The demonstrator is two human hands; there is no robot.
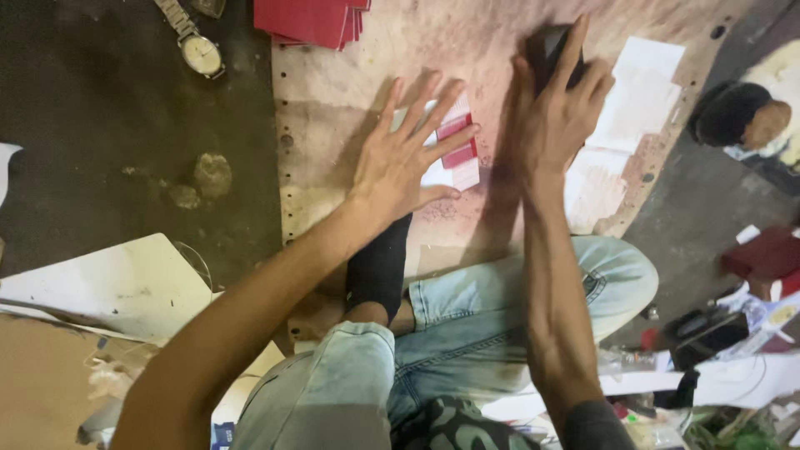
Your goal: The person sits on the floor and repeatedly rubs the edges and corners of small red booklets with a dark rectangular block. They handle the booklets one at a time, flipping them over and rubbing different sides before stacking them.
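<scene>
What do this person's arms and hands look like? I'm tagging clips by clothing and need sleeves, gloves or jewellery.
Both hands, left hand and right hand, are bare: no gloves, and no rings or wristbands that I can see. The forearms are uncovered. A dark sleeve edge shows on the right arm near the elbow.

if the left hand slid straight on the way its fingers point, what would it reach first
Probably nothing close: the left hand, flat on a red and white card, points up-right over bare board; that way looks free.
</scene>
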